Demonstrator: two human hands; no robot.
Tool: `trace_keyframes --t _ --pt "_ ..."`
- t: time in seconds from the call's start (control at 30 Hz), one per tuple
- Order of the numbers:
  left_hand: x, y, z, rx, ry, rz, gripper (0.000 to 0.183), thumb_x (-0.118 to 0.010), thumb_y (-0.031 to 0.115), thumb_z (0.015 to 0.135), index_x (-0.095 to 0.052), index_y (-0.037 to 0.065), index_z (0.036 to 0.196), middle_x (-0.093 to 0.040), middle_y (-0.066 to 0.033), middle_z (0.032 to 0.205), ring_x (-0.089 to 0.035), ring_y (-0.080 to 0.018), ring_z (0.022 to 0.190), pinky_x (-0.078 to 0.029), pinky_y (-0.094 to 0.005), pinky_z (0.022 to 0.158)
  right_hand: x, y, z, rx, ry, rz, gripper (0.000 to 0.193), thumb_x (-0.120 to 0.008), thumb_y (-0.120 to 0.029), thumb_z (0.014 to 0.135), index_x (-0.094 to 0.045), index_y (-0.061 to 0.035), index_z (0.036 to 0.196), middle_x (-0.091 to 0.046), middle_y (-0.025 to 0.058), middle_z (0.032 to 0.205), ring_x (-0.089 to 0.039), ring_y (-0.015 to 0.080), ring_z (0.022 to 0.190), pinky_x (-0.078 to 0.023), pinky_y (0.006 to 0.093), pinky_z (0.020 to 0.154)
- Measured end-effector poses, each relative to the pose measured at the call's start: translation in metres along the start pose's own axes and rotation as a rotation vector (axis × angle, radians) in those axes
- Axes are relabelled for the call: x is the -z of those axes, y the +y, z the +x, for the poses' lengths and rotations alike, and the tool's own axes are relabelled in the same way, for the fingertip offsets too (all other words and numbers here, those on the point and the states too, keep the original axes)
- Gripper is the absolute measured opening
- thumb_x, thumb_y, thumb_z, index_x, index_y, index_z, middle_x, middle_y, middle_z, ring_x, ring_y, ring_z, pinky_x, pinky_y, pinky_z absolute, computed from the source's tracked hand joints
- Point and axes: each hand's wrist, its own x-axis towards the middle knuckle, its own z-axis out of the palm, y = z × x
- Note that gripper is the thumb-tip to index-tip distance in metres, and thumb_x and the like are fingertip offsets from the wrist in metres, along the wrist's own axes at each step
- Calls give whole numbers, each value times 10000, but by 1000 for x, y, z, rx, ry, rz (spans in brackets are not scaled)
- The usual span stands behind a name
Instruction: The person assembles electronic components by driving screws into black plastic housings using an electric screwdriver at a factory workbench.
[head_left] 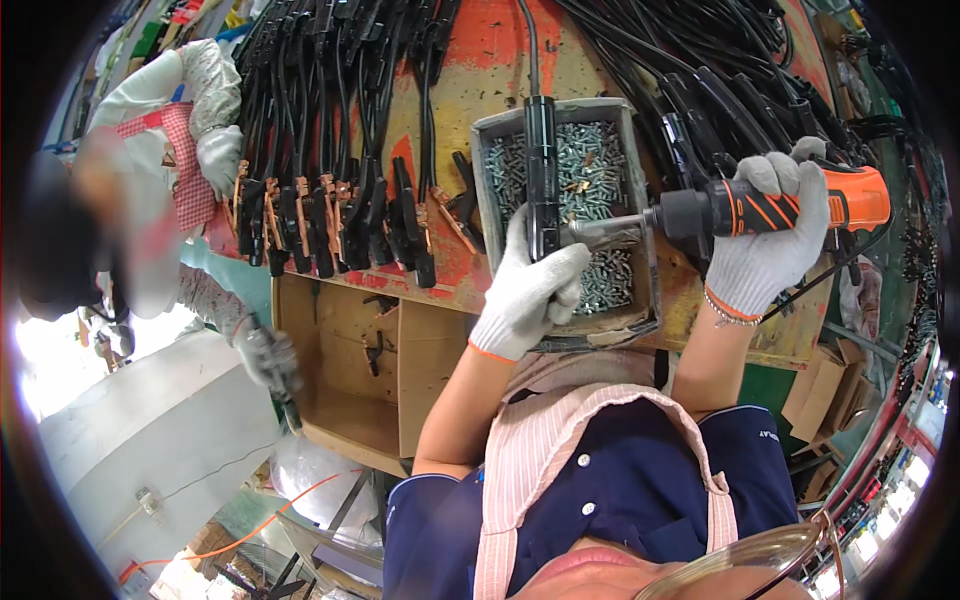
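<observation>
My left hand [535, 290], in a white knitted glove, is closed around the lower end of a black tubular handle [541, 165]. A black cable [532, 50] runs from the handle's far end. My gloved right hand [775, 225] grips an orange and black power screwdriver [855, 198]. Its shaft points left, and the tip meets the side of the handle near my left fingers; the exact contact is hidden. Beneath both lies a worn grey bin [645, 280] filled with small silvery screws [600, 180]. A few brass-coloured pieces lie among them.
Black clamps with copper-coloured jaws [330, 215] line the left of the worn red and yellow table [480, 60]. More black handles and cables [690, 90] heap at the right. An open cardboard box [340, 400] stands below. At left, a co-worker's gloved hand [270, 360] holds a dark clamp.
</observation>
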Motion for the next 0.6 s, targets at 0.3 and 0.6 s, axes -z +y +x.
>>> trace_keyframes --t 0.3,0.6 --pt "-1 3 -1 6 -9 -44 466 -630 15 857 -376 80 1242 -521 -44 663 -485 -130 474 -349 -260 384 -4 23 -20 -13 19 -135 339 -611 -61 895 -482 -37 1207 -500 -9 719 -461 75 653 -407 265 622" --pt "1 4 -4 19 11 -74 434 -635 20 852 -395 82 1208 -505 -48 644 -493 -139 485 -361 -266 391 -16 22 -32 10 -167 -111 390 -544 11 904 -444 -108 1262 -529 36 906 -437 82 653 -405 249 602"
